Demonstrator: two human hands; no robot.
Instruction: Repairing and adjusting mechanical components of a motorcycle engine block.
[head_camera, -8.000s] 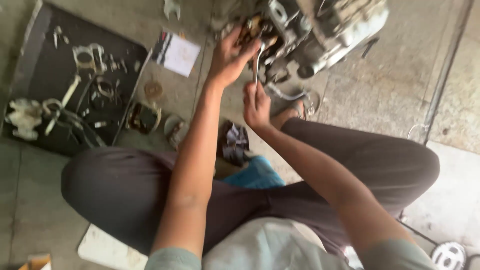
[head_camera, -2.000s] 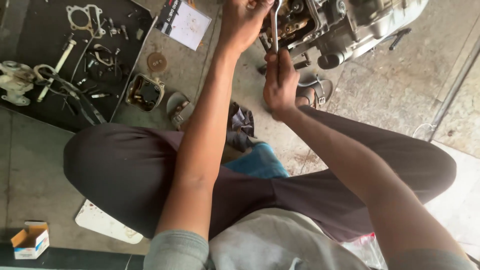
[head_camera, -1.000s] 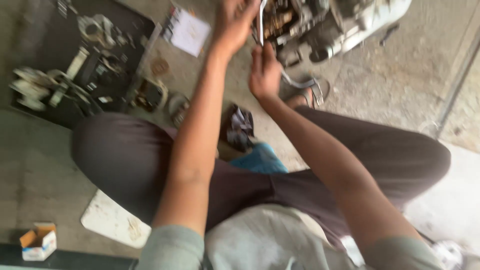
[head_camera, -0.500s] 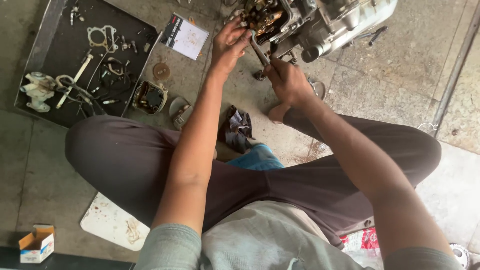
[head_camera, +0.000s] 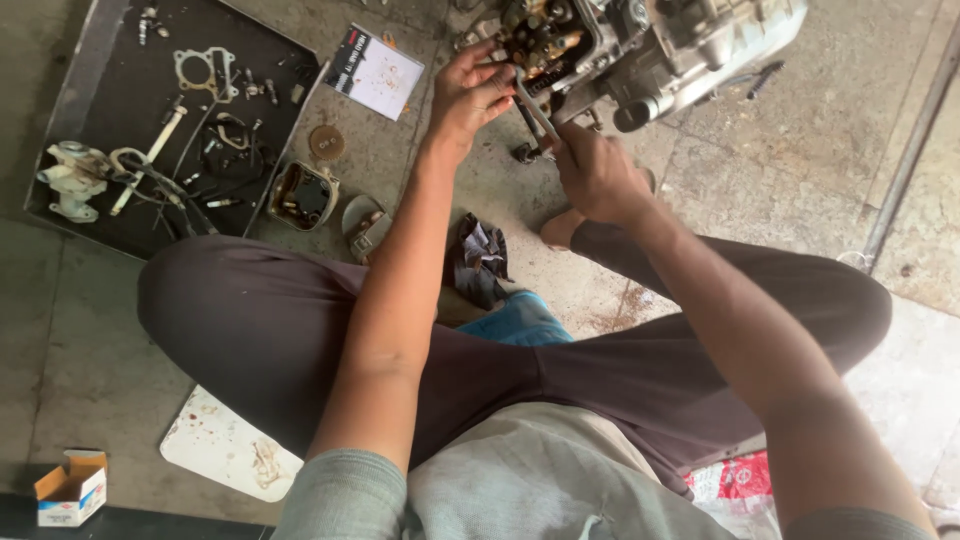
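A small silver engine (head_camera: 668, 45) lies on the concrete floor at the top of the view, its open side full of brass and dark parts facing me. My right hand (head_camera: 597, 176) is shut on the lower end of a metal wrench (head_camera: 535, 106) whose upper end reaches into the engine's open side. My left hand (head_camera: 470, 92) rests at the engine's near edge, fingers curled against the wrench shaft and the parts there. I sit cross-legged in dark trousers just below the engine.
A black tray (head_camera: 100, 60) at top left holds a gasket, screws, cables and a pale carburettor. Beside it lie a small metal cover (head_camera: 303, 195), a brown disc (head_camera: 326, 142), a paper packet (head_camera: 375, 71) and a dark rag (head_camera: 480, 260). A small cardboard box (head_camera: 72, 488) sits at bottom left.
My right hand has swung the wrench handle downward and toward me, away from the upright position it had two seconds ago. My left hand stays at the engine's edge.
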